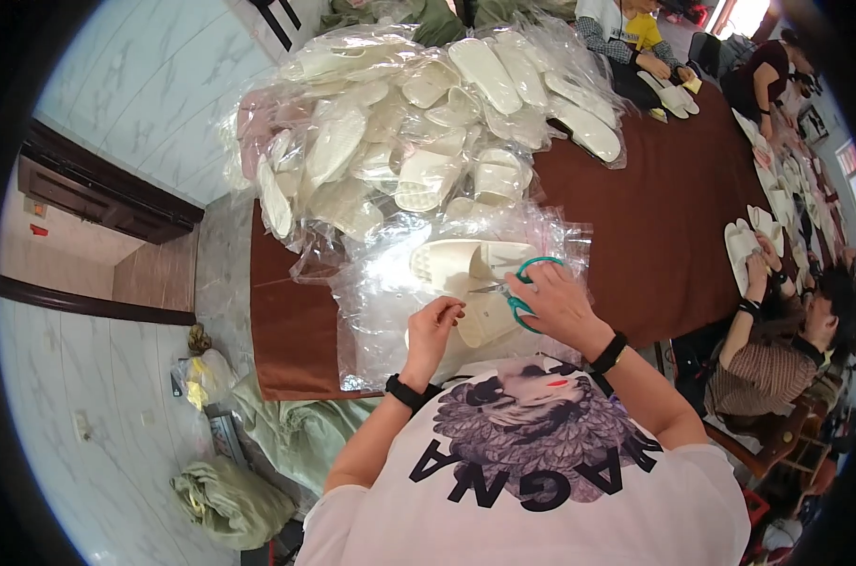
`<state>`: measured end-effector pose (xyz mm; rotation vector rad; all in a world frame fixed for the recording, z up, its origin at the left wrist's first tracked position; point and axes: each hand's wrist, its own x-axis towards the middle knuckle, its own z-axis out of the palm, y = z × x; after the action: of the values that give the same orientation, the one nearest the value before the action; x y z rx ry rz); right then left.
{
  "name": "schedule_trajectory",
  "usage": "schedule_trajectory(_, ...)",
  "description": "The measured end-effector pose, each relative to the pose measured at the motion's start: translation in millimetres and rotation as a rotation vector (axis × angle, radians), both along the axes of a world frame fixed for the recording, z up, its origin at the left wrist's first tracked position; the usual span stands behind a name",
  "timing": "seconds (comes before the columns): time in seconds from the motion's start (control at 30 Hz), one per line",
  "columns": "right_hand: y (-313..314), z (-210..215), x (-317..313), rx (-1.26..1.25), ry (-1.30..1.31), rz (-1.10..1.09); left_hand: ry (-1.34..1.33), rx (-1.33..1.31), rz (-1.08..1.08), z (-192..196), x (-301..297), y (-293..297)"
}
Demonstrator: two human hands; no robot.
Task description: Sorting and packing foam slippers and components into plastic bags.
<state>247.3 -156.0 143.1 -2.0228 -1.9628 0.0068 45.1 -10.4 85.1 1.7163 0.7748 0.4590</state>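
My right hand grips a pair of scissors with teal handles. Their blades point left, over a pair of cream slippers lying in front of me. The far slipper lies crosswise; the near slipper is just below the blades and partly hidden by my hands. Beside the slippers' left part, my left hand has its fingers drawn together in a pinch; what they hold, if anything, is too small to make out. Clear plastic bags lie spread beneath the slippers.
A large heap of bagged cream slippers covers the far part of the brown-covered table. Co-workers handle slippers at the far right and along the right side. Green sacks and a bag lie on the floor at left.
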Motion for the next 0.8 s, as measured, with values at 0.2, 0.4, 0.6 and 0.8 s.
schedule_trajectory(0.2, 17, -9, -12, 0.004, -0.055, 0.049, -0.003, 0.020, -0.028, 3, -3, -3)
schedule_trajectory(0.4, 10, -24, -3, -0.014, 0.217, -0.148, -0.171, -0.048, -0.151, 36, -7, 2)
schedule_trajectory(0.6, -38, -54, 43, 0.145, 0.207, -0.601, -0.471, 0.082, 0.452, 88, -60, 73)
schedule_trajectory(0.8, -81, -123, 76, -0.130, 0.231, -0.917, -0.485, 0.453, 0.948, 115, -164, 153)
